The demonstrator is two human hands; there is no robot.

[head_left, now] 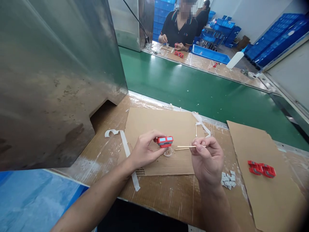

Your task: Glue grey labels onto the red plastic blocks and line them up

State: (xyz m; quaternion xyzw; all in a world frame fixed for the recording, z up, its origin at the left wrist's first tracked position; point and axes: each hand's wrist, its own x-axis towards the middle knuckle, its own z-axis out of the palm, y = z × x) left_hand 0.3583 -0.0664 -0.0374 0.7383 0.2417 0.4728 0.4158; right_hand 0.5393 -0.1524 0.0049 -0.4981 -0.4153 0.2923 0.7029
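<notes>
Pinched between the thumb and fingers of my left hand [147,148] is a small red and grey plastic part [165,141] with two pale blue windows facing me. My right hand [208,158] grips a thin wooden stick [185,146], its tip pointing left toward the red part without touching it. Below the part, a small clear round dish [168,151] rests on a cardboard sheet [149,122]. Another thin stick [181,149] lies on the cardboard between my hands. Right of my right hand is a pile of small grey square pieces [228,179].
Several similar red parts [262,169] sit on a second cardboard sheet [241,141] at right. White tape strips [125,143] edge the main sheet. A metal housing [55,80] stands at left. Beyond the green conveyor belt [183,80], a person [180,29] works with similar parts.
</notes>
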